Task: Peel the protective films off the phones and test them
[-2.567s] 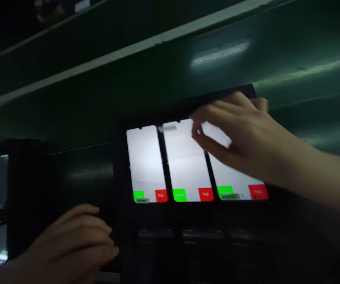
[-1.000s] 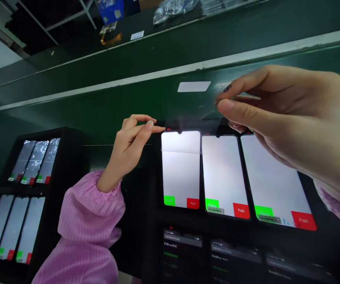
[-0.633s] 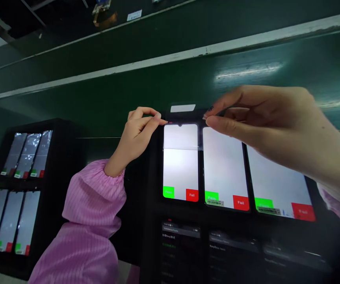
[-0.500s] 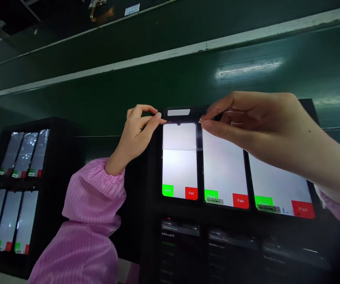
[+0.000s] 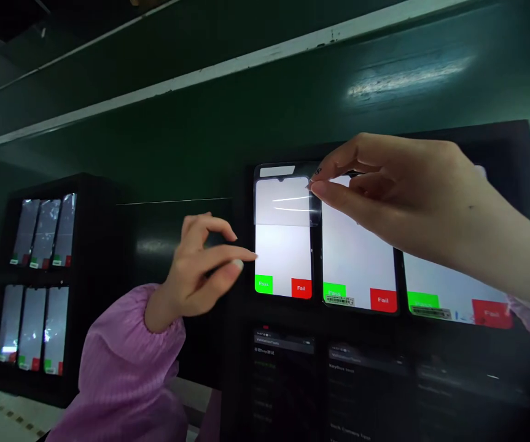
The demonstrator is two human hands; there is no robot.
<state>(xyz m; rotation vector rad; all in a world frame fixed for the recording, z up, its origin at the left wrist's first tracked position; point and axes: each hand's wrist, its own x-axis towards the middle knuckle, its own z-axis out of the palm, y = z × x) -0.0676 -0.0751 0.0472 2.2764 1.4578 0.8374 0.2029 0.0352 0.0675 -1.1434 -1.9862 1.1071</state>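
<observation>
My right hand (image 5: 384,196) pinches a thin transparent film (image 5: 285,202) between thumb and forefinger, at the top right corner of the leftmost phone (image 5: 283,258). The film lies over the upper part of that phone's white screen, which has green Pass and red Fail buttons. My left hand (image 5: 204,264) sits beside the phone's left edge, fingers parted and holding nothing. The middle phone (image 5: 357,264) and right phone (image 5: 453,294) stand alongside, partly hidden by my right hand.
All three phones stand in a black rack (image 5: 430,138). Below them is a row of dark screens with test text (image 5: 283,374). A second black rack of several phones (image 5: 37,282) stands at left. Behind is a green panel with a white rail (image 5: 228,67); a pale bench (image 5: 11,417) lies at bottom left.
My left hand has left the phone's top left corner and dropped lower beside its edge, fingers parted. My right hand stays pinched at the film's corner. The view has tilted.
</observation>
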